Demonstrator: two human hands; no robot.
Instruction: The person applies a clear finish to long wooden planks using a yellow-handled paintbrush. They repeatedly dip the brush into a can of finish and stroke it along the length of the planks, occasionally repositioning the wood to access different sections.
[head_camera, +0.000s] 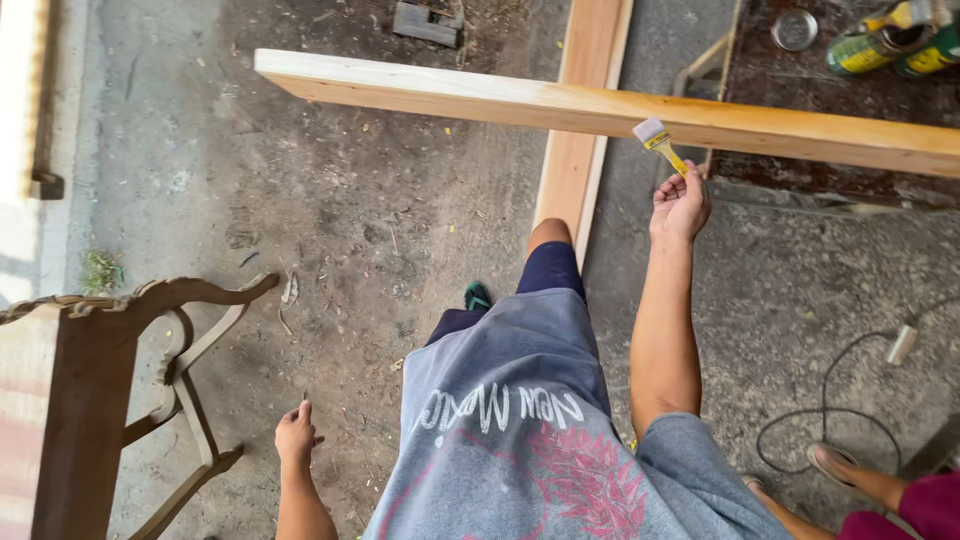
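Observation:
My right hand is raised and grips the yellow handle of a small paintbrush. Its pale bristles rest against the near face of a long light wooden plank that runs across the view from upper left to right. My left hand hangs low at my side, fingers loosely curled, pinching something small and thin that I cannot make out. A second plank lies on the ground beneath the first, running away from me past my knee.
A carved wooden chair frame stands at the lower left. A dark worktable at the upper right bears green and yellow cans and a round tin lid. A cable curls on the dirt floor by another person's foot.

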